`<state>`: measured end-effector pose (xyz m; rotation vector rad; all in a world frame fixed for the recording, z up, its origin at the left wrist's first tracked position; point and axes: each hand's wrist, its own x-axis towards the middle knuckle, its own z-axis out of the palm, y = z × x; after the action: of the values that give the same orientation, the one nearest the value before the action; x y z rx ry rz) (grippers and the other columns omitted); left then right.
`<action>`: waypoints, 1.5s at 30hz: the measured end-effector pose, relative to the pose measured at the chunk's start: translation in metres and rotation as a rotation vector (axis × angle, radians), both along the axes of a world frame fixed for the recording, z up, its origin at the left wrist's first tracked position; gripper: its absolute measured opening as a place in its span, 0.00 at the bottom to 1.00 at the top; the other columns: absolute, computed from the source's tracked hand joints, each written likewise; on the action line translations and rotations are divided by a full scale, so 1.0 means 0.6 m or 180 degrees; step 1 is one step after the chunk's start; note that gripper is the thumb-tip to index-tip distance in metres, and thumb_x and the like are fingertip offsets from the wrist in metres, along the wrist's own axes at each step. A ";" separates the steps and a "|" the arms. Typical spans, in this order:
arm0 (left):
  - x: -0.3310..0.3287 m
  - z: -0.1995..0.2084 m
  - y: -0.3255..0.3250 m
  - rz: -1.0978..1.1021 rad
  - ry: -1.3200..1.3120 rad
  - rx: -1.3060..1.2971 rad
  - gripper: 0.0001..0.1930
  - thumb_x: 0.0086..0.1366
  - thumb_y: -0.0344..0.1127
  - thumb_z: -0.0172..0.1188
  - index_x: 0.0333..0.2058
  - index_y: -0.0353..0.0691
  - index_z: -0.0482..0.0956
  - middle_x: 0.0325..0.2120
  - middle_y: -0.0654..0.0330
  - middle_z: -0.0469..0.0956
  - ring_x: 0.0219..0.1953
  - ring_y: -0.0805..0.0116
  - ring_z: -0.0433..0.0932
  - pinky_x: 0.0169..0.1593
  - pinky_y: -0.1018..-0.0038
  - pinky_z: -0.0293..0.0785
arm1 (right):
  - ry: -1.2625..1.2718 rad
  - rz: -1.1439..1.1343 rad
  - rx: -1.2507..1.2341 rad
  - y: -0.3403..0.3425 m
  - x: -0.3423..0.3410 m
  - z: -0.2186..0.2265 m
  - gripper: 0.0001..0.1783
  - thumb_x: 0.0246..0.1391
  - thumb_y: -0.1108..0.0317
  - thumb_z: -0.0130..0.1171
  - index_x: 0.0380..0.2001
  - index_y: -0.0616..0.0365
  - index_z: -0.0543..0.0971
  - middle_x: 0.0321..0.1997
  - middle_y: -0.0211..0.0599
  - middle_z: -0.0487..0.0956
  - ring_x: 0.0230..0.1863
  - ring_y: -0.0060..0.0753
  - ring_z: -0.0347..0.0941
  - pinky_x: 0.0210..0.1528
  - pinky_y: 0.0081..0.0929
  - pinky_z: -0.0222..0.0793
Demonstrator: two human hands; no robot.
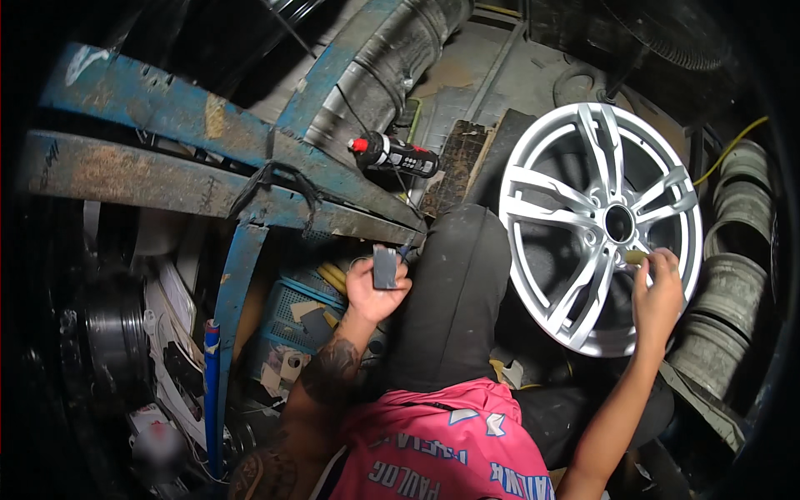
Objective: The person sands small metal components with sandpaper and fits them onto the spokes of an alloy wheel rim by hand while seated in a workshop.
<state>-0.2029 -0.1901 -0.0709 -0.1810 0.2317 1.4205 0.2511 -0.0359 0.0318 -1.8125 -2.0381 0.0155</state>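
In front of my right leg stands a silver alloy car wheel (547,197) with split spokes, its face turned toward me and no tyre on it. My right hand (657,292) reaches over its lower right part. Between the fingers is a small yellowish piece (635,257), close to the hub; whether it is folded sandpaper or a pad I cannot tell. Left of my knee, my raised left hand (372,300) grips a dark grey rectangular piece (385,267) that looks like sandpaper. A thin dark tip shows just behind it.
A worn blue metal frame (158,93) spans the left. Beside it lies a black bottle (400,157) with a red cap. Below is a blue plastic basket (287,304) with paper scraps. Grey cylindrical metal pieces (721,287) are stacked at right, and a fan (667,46) stands behind.
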 end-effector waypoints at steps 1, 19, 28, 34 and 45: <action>-0.019 -0.035 -0.048 0.0201 0.0187 -0.0569 0.11 0.62 0.38 0.60 0.42 0.43 0.80 0.39 0.59 0.79 0.35 0.61 0.71 0.42 0.64 0.68 | 0.0028 0.0045 0.0070 -0.006 -0.007 0.017 0.08 0.63 0.70 0.59 0.40 0.64 0.80 0.48 0.44 0.81 0.46 0.55 0.79 0.48 0.44 0.73; 0.102 0.144 0.052 0.1128 0.7209 0.1388 0.06 0.63 0.20 0.56 0.35 0.32 0.83 0.28 0.54 0.80 0.30 0.63 0.78 0.38 0.72 0.73 | 0.1950 0.0521 -0.0325 -0.052 -0.041 0.037 0.05 0.63 0.75 0.59 0.41 0.64 0.81 0.36 0.45 0.83 0.37 0.40 0.80 0.44 0.34 0.75; 0.422 0.279 0.347 -0.2696 0.5048 0.2797 0.21 0.68 0.29 0.65 0.58 0.36 0.75 0.37 0.64 0.80 0.41 0.79 0.77 0.47 0.77 0.76 | 0.2658 0.0436 0.0212 -0.014 0.008 0.033 0.08 0.57 0.82 0.63 0.39 0.63 0.85 0.33 0.40 0.80 0.37 0.35 0.79 0.41 0.29 0.74; 0.465 0.190 0.382 -0.2826 0.3941 0.2637 0.19 0.63 0.29 0.72 0.50 0.34 0.77 0.39 0.66 0.79 0.43 0.79 0.78 0.52 0.78 0.76 | 0.2205 0.0137 0.0250 -0.027 0.024 0.048 0.03 0.60 0.77 0.62 0.37 0.63 0.83 0.35 0.44 0.81 0.37 0.47 0.80 0.40 0.35 0.75; 0.500 0.185 0.357 -0.2494 0.3032 0.1516 0.10 0.65 0.22 0.68 0.41 0.36 0.76 0.33 0.64 0.80 0.34 0.83 0.79 0.39 0.85 0.76 | 0.5120 -0.0163 -0.0991 -0.034 0.035 0.062 0.19 0.64 0.76 0.62 0.57 0.65 0.75 0.42 0.29 0.79 0.40 0.13 0.75 0.46 0.15 0.72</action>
<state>0.0968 0.0238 0.0403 0.9143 0.6461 0.6451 0.2718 -0.0564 0.0692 -1.1366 -0.7873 1.3284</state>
